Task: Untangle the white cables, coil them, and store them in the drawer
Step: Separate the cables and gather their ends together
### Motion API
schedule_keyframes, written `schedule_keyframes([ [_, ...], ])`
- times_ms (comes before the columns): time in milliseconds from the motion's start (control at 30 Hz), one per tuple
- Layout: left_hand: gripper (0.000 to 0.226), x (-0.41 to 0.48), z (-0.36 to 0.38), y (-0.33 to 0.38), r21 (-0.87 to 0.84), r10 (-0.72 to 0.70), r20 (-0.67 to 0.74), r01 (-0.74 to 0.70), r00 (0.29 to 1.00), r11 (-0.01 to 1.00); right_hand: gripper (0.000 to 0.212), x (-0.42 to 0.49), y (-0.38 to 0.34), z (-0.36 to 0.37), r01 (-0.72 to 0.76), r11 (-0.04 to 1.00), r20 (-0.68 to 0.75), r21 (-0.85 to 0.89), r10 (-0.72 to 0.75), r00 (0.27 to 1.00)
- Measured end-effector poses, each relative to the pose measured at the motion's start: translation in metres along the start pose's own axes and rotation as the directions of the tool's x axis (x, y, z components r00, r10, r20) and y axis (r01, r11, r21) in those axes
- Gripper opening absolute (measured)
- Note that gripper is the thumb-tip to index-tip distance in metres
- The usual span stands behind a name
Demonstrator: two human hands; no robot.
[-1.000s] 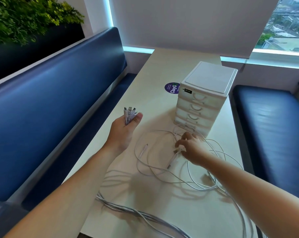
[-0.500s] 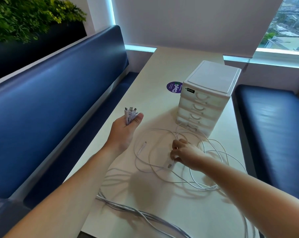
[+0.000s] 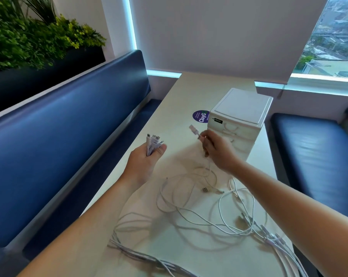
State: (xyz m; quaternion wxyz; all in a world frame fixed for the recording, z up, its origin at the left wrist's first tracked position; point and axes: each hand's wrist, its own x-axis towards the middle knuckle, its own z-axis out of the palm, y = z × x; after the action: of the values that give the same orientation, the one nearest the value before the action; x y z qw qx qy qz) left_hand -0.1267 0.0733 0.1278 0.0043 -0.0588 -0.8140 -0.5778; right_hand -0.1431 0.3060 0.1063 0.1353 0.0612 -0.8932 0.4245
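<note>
Since a moment ago the right hand [image 3: 217,151] has lifted off the worktop [image 3: 189,254], pinching one plug. White cables [image 3: 199,198] sprawl mid-worktop; left hand [image 3: 147,158] grips gathered ends. Sorting step: next, join that plug to the bundle. Drawer unit [image 3: 239,120], far edge, looks closed.

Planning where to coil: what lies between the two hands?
Head view: bare tabletop lies between the left hand and the right hand; nothing else.

arms: bare, apparently sleeveless | left grip [image 3: 144,160], right grip [image 3: 219,151]: ungloved
</note>
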Motion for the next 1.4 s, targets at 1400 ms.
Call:
schedule_keyframes([
  [1400,0.033,0.010,-0.093,0.074,-0.342,0.129,-0.304,-0.234,0.944,0.910,0.034,-0.047,-0.049,0.032,0.044,0.998,0.367,-0.034,-0.029,0.930],
])
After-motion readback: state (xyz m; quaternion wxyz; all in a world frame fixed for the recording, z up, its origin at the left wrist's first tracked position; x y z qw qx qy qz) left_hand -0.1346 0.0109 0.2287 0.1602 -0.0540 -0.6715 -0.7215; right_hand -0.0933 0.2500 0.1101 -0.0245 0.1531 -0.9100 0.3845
